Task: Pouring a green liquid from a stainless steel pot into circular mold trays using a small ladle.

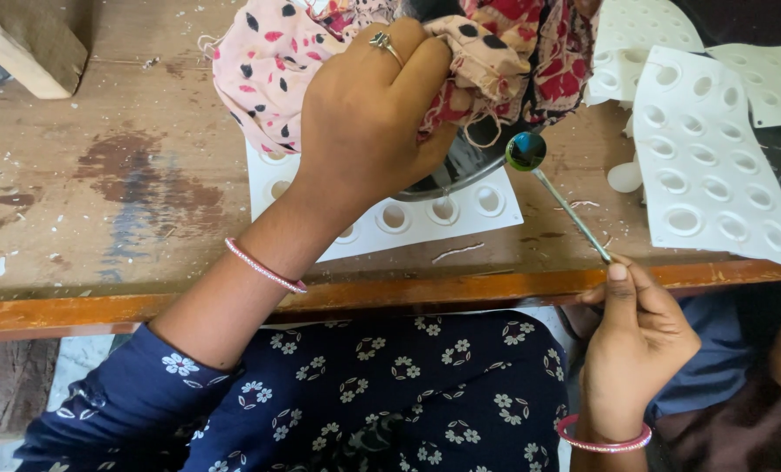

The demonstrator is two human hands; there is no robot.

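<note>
Surface [102, 175] carries white moulds [714, 166]; left hand [364, 122] clenched on cloth [277, 61] wrapping pan [465, 162], pan tilted over mould [434, 214]; right hand [635, 341] pinches spoon [561, 201] handle, bowl at pan rim.

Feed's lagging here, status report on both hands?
Left hand grips cloth around pot. Right hand holds spoon at rim. White moulds beside.
</note>
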